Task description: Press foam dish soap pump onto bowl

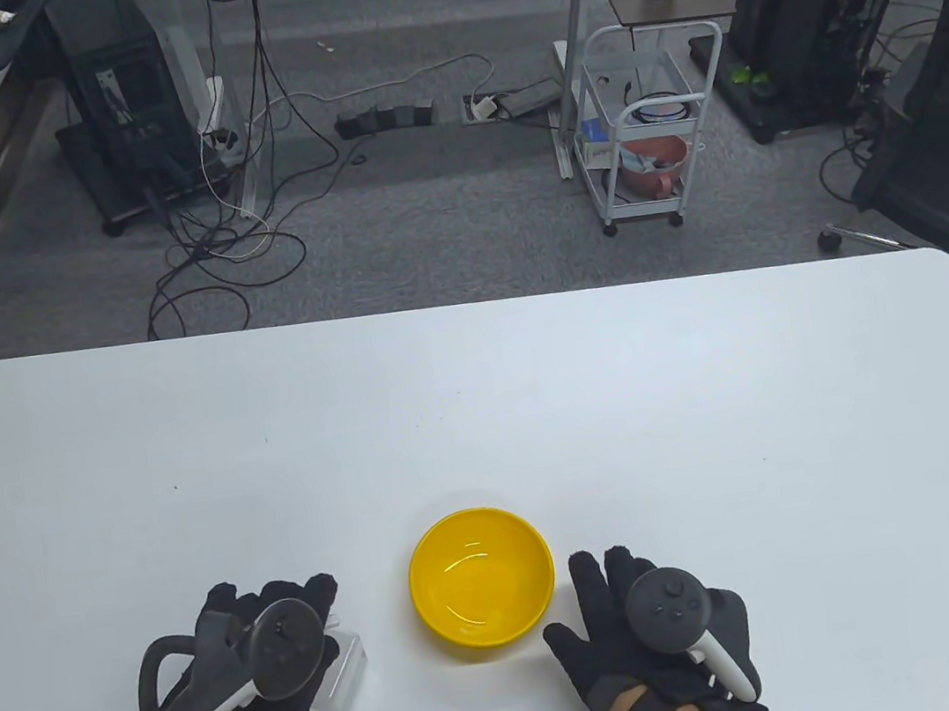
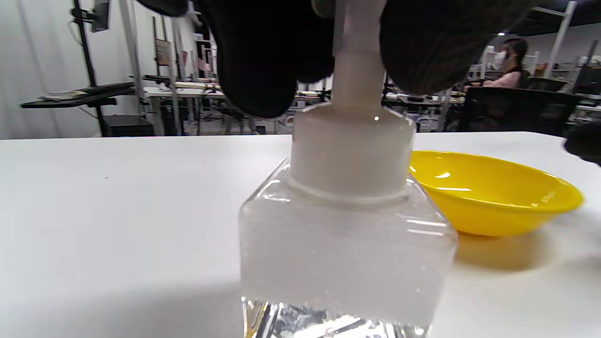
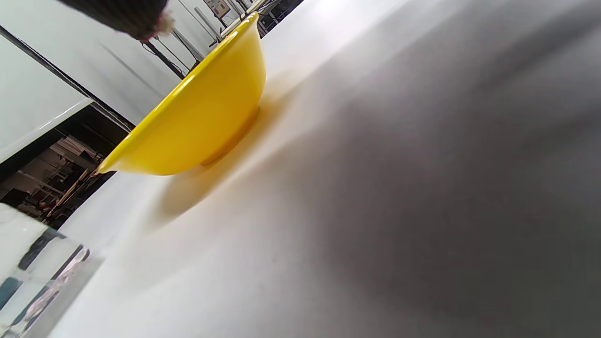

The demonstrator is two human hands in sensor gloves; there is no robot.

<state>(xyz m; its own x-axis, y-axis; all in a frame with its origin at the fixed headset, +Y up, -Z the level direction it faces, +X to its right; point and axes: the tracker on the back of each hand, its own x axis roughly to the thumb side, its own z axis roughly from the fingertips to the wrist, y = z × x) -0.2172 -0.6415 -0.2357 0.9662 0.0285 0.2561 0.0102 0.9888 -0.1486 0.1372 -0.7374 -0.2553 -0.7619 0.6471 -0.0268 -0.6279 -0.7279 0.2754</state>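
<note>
The left hand (image 1: 246, 675) is gripping the pump of an upright bottle (image 2: 347, 244), the bowl (image 1: 483, 584) sitting beside it, while the right hand (image 1: 660, 640) is lying flat, spread and holding nothing.

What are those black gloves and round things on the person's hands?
Both the left hand and right hand wear black fabric gloves with wrist straps. A dark grey tracker with a round buttoned top and white handle sits on each; the left one also has a black loop. Forearms are bare.
</note>
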